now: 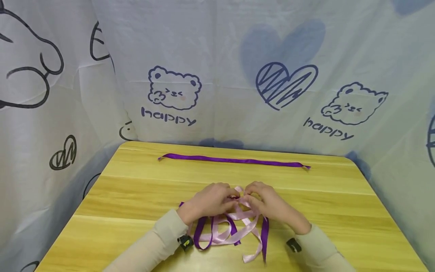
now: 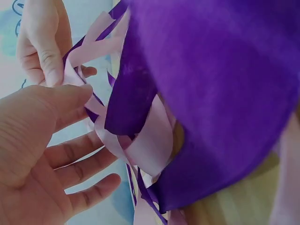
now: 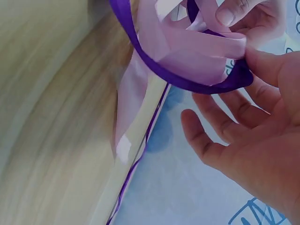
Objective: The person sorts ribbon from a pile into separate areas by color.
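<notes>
A tangle of satin ribbons, pink and purple, lies in loops near the front of the table. Over its far side my left hand pinches a strand between thumb and index finger. In the left wrist view its other fingers are spread beside a pink loop and a wide purple loop. Just to the right, my right hand pinches pink ribbon and a purple strand with thumb and forefinger, its remaining fingers loosely bent. Both sets of fingertips are close together.
A single purple ribbon lies stretched out across the back of the wooden table. Behind the table hangs a pale cloth printed with bears and hearts, which also runs along both sides.
</notes>
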### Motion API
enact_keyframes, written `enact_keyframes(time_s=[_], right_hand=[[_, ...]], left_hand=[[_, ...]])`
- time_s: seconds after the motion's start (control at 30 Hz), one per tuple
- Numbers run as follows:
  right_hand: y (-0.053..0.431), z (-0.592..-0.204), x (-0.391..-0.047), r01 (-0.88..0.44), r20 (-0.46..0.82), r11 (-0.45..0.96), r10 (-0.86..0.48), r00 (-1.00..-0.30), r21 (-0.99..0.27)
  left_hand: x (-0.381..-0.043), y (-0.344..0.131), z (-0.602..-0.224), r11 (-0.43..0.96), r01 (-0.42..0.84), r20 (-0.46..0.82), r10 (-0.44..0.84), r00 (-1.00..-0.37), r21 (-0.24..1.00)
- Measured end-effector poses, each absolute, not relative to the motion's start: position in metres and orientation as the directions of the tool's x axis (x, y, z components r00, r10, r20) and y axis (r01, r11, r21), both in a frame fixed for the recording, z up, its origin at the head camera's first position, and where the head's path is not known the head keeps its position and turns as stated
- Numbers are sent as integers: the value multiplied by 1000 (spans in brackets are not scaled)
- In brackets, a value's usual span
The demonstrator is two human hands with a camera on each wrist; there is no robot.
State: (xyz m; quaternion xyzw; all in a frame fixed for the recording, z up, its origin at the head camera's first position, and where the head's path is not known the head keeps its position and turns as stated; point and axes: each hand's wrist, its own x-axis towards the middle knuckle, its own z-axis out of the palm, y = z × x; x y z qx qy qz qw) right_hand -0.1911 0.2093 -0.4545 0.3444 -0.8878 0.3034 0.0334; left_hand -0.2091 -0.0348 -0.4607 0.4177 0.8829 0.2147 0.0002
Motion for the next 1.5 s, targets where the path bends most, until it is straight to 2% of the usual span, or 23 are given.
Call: enact_keyframes(time_s=[0.23, 0.53, 0.67, 0.87, 1.07, 1.23, 1.5], right_hand=[[208, -452, -190, -552, 254, 587, -514, -819, -591], [202, -449, -191, -557, 335, 591, -450, -828, -584], [202, -446, -191, -525, 303, 590, -438, -846, -613], [205, -442, -188, -417, 173, 530, -448, -877, -739], [206, -441, -188, -401, 114, 512, -502, -857, -760], [206, -438, -188, -415, 109, 530, -514, -851, -740], [202, -429, -187, -397, 108, 518, -500, -859, -757]], left_hand=[[-210, -33, -461, 540, 744, 216, 732, -646, 394], [-211, -30, -459, 497, 783, 317, 725, -611, 373], [-211, -30, -456, 466, 748, 309, 707, -636, 473], [-209, -33, -452, 392, 639, 228, 706, -670, 662], [-206, -34, -451, 358, 610, 220, 709, -670, 707], [-206, -37, -448, 333, 551, 196, 695, -692, 765], [-210, -39, -440, 293, 545, 238, 670, -703, 786]])
